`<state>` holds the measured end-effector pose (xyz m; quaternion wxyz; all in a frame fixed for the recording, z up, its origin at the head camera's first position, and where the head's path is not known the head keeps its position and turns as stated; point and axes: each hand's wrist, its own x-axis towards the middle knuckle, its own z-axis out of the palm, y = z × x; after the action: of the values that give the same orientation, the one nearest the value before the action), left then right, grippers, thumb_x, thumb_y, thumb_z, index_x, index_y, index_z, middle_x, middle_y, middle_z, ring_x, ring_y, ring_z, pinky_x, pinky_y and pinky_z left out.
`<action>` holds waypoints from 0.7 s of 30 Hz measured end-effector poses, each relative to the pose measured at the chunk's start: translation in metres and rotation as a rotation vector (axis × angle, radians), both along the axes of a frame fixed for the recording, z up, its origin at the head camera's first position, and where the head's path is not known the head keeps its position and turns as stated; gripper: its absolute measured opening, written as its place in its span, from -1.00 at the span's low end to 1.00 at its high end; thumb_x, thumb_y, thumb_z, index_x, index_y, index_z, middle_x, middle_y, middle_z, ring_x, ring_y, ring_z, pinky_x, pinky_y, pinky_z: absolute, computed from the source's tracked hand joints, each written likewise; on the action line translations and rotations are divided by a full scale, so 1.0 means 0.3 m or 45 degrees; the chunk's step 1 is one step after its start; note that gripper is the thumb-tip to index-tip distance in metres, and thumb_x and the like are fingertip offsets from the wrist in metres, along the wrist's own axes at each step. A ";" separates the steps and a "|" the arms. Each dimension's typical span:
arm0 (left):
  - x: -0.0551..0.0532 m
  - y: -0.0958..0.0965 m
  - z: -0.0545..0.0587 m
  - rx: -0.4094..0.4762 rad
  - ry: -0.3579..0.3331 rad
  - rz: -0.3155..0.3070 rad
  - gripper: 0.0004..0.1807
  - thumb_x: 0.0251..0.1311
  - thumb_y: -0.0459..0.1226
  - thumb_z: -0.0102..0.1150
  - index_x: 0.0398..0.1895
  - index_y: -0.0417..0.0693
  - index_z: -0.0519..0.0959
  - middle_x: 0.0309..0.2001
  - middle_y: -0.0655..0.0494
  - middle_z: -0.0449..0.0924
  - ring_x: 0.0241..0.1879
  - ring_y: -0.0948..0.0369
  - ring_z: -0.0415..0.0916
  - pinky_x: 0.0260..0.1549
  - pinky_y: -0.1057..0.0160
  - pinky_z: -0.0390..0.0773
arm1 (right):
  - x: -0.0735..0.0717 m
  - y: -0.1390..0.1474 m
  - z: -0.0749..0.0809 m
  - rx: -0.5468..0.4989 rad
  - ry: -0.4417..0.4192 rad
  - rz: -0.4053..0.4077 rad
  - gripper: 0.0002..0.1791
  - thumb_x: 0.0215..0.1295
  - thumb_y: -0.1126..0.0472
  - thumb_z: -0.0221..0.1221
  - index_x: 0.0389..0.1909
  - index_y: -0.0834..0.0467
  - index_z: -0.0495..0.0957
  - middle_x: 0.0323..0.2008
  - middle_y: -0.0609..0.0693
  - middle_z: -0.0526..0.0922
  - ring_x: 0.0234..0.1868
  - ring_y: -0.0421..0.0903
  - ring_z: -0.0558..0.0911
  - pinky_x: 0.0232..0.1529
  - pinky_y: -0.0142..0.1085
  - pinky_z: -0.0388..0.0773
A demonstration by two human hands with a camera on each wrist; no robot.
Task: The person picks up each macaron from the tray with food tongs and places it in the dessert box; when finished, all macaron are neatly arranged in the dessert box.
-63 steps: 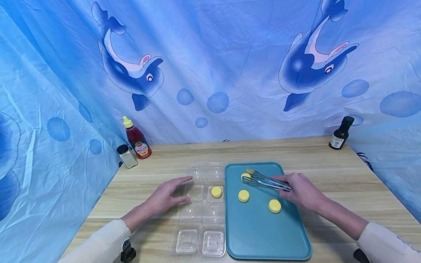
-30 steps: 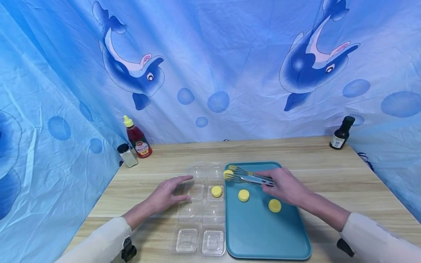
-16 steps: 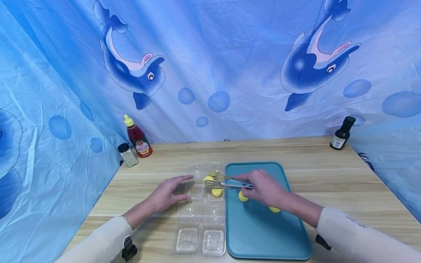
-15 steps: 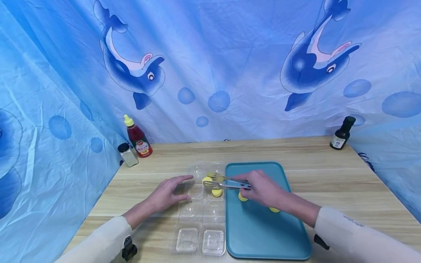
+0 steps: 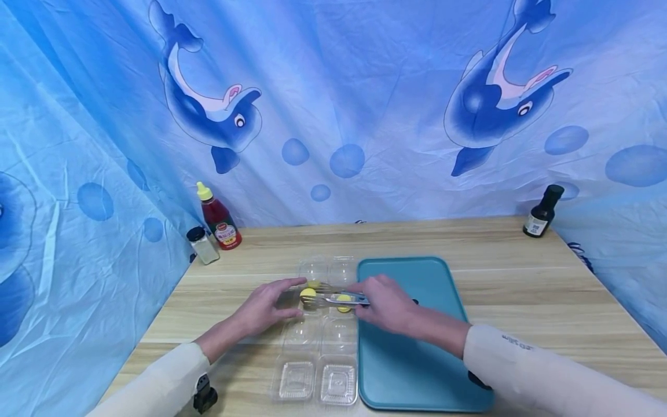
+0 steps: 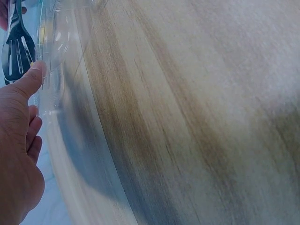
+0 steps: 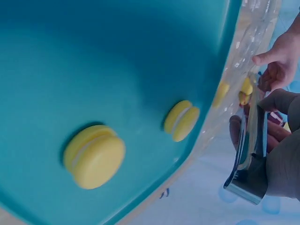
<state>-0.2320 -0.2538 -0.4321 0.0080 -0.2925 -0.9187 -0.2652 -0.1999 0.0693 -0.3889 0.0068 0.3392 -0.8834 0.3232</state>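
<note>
Placing seems in hand: the person's right hand [image 5: 385,305] grips slotted silver metal tongs [image 5: 331,300] pinching a round yellow macaron [image 5: 308,294] at a clear plastic compartment tray [image 5: 318,379] beside the spread-fingered left hand [image 5: 262,308], likely calling for a gentle lowering and release.

High head and close wrist views share tongs [image 5: 333,300].

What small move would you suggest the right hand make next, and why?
I'd probably lower the tongs slightly, then ease them open: the right hand holds them with a yellow macaron between the tips, apparently over the left column of the clear container.
</note>
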 end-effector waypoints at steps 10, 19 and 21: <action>-0.001 -0.002 -0.007 0.004 0.008 0.004 -0.16 0.18 -0.12 0.57 0.51 -0.10 0.45 0.44 -0.01 0.52 0.42 -0.08 0.46 0.41 -0.21 0.40 | 0.019 -0.067 0.043 0.046 -0.014 -0.065 -0.49 0.13 0.56 0.25 0.16 0.34 0.71 -0.28 0.20 0.81 -0.81 -0.35 0.14 -0.79 -0.50 0.12; 0.000 0.001 -0.005 0.001 0.019 -0.001 -0.16 0.17 -0.14 0.59 0.51 -0.11 0.45 0.44 -0.02 0.52 0.41 -0.08 0.46 0.42 -0.19 0.40 | 0.023 -0.092 0.059 0.072 -0.045 -0.098 -0.46 0.03 0.61 0.19 0.11 0.40 0.71 -0.26 0.27 0.81 -0.83 -0.36 0.09 -0.80 -0.51 0.07; 0.001 0.001 -0.004 0.000 0.024 0.000 -0.16 0.17 -0.14 0.59 0.51 -0.11 0.45 0.44 -0.03 0.52 0.41 -0.08 0.47 0.42 -0.19 0.40 | 0.024 -0.094 0.061 0.083 -0.038 -0.098 -0.46 0.03 0.61 0.19 0.12 0.41 0.70 -0.45 0.19 0.77 -0.83 -0.36 0.07 -0.80 -0.51 0.05</action>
<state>-0.2319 -0.2535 -0.4334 0.0166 -0.2952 -0.9186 -0.2623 -0.1928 0.0410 -0.3705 -0.0048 0.3001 -0.9059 0.2987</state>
